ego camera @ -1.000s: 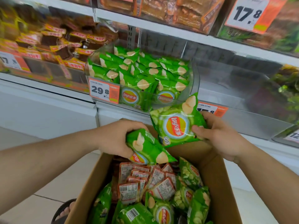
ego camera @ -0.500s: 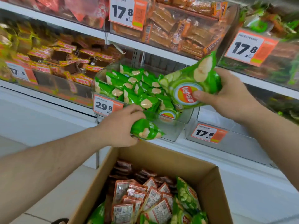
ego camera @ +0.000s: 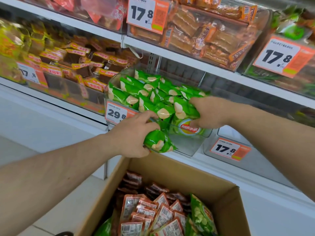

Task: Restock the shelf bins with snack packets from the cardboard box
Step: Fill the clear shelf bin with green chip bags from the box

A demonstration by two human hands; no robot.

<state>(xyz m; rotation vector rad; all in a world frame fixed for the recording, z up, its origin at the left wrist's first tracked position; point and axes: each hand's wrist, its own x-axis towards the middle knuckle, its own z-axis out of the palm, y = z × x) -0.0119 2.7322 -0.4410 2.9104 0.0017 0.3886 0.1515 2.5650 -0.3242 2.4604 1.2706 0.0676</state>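
Note:
My left hand (ego camera: 132,133) grips a green chip packet (ego camera: 158,142) just in front of the clear shelf bin (ego camera: 187,143), below its rim. That bin holds several green chip packets (ego camera: 144,92). At the bin's front right, my right hand (ego camera: 208,112) is curled round another green packet with a red and yellow logo (ego camera: 185,124), which lies among the others. The open cardboard box (ego camera: 172,172) stands below, with orange-red packets (ego camera: 144,212) and green packets (ego camera: 202,215) inside.
A 29.8 price tag (ego camera: 115,114) hangs on the bin's front. Left of it is a bin of brown and yellow snacks (ego camera: 76,65). The upper shelf carries bins of orange snack bars (ego camera: 204,34). A clear bin tagged 17.8 (ego camera: 228,149) sits to the right.
My right hand has come down from above the bin and set its green packet among the others at the front right. My left hand stays in front of the bin with its packet.

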